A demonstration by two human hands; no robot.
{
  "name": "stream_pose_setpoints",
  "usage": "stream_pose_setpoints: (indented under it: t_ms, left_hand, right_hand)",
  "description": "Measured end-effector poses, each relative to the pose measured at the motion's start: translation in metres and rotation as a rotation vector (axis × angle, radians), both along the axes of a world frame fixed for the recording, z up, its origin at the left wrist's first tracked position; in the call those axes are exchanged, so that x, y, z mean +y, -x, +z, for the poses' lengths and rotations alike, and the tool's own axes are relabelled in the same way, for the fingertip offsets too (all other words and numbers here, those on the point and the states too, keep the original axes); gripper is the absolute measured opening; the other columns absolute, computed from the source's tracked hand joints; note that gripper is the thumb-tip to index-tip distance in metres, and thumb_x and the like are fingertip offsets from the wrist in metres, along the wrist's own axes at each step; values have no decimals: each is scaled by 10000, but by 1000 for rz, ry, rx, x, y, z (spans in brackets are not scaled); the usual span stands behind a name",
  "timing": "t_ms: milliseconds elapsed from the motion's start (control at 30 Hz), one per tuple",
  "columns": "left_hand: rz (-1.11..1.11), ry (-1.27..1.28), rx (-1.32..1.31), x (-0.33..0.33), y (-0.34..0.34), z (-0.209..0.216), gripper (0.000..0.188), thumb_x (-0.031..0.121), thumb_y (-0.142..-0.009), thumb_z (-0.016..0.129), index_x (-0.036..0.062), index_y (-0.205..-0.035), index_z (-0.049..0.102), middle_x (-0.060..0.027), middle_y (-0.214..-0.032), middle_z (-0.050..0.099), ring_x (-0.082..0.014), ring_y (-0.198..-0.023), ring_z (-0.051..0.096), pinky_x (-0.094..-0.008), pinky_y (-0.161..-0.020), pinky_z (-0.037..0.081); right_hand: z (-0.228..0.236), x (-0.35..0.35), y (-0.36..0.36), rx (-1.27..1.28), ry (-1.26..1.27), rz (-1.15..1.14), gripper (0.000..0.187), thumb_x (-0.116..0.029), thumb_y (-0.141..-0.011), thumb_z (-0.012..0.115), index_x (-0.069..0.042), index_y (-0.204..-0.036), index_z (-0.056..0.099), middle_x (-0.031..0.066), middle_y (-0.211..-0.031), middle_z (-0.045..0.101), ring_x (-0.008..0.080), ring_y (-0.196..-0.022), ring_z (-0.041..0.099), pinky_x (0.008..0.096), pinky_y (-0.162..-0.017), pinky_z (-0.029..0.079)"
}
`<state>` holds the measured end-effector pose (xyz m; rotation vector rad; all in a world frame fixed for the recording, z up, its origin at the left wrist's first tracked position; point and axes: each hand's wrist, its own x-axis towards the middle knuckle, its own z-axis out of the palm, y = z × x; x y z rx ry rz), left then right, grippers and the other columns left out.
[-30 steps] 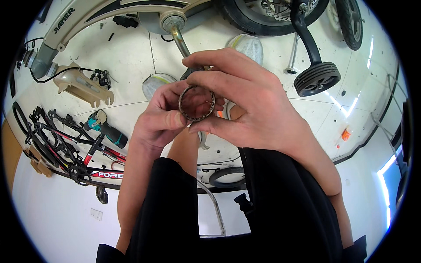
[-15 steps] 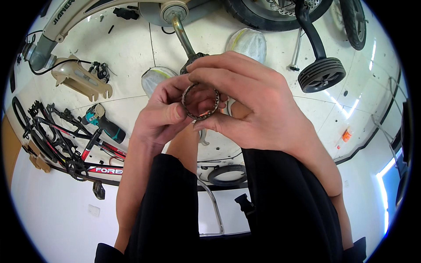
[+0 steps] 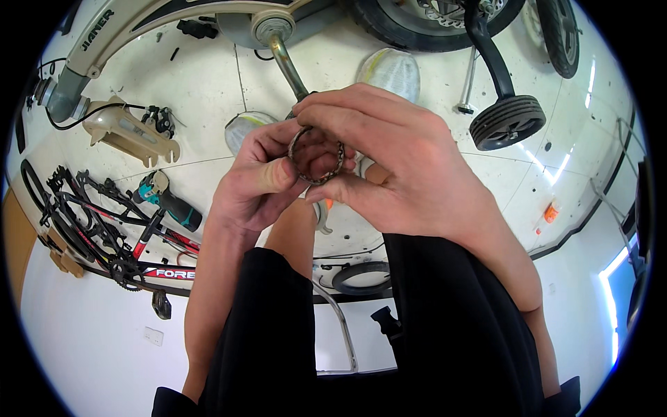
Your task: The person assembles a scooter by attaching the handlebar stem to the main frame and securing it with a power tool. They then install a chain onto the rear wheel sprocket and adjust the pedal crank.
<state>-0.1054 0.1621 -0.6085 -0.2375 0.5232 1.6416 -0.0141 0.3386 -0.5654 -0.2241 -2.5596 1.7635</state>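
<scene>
Between my two hands stands a thin, dark, greasy bearing ring, with small bumps along its rim. My left hand pinches its left side, the thumb on the near face and the fingers behind. My right hand arches over it from the right, fingers across the top and thumb at the lower right edge. Through the ring's opening I see fingers. Just beyond my hands, a bent metal crank arm comes down from a beige bike frame; its lower end is partly hidden.
A training wheel and a large tyre lie beyond to the right. On the left are a cordless drill, a beige bracket part and a red-black bike frame. My shoes rest on the tiled floor.
The ring has turned slightly and sits a touch further left and up in my fingers. Both hands keep nearly the same grip; the view has shifted a little.
</scene>
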Motion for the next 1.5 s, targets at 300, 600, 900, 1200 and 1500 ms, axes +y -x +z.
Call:
stream_pose_setpoints:
  t_ms: [300, 600, 900, 1200, 1500]
  left_hand:
    - [-41, 67, 80, -3, 4, 7, 621, 250, -767, 768, -80, -1227, 511, -221, -1173, 578, -311, -1091, 577, -387, -950, 470]
    - [51, 29, 16, -5, -1, 9, 539, 231, -887, 624, -82, -1290, 451, -251, -1257, 518, -394, -1185, 504, -463, -1013, 400]
    - [-83, 259, 269, 8, 5, 11, 289, 195, -941, 554, -73, -1014, 631, -197, -1024, 650, -257, -991, 634, -368, -914, 498]
    - [-16, 150, 88, 6, 11, 1, 338, 215, -917, 584, -104, -1028, 597, -246, -1099, 617, -382, -1064, 598, -448, -952, 473]
    - [0, 105, 73, 0, 11, -3, 301, 211, -894, 629, -82, -958, 614, -267, -1150, 586, -393, -1108, 571, -472, -984, 457]
  right_hand:
    - [0, -4, 2, 18, 16, 26, 512, -47, -611, 787, 33, -1085, 613, 163, -1063, 627, 288, -881, 635, 330, -740, 533]
    - [-4, -10, -2, 31, -63, -38, 496, -29, -619, 759, -8, -1085, 590, 130, -1071, 600, 265, -856, 630, 328, -703, 535]
    - [-6, -2, -7, -75, -248, -70, 461, -58, -624, 766, -28, -1050, 593, 114, -975, 609, 313, -852, 605, 360, -709, 505]
    - [-12, -5, 2, -29, -149, -116, 313, -89, -677, 690, 6, -956, 585, 110, -833, 585, 286, -835, 590, 379, -702, 491]
    - [-10, -4, 6, -17, -183, -37, 255, -59, -656, 676, 22, -885, 596, 119, -762, 588, 295, -767, 596, 387, -680, 495]
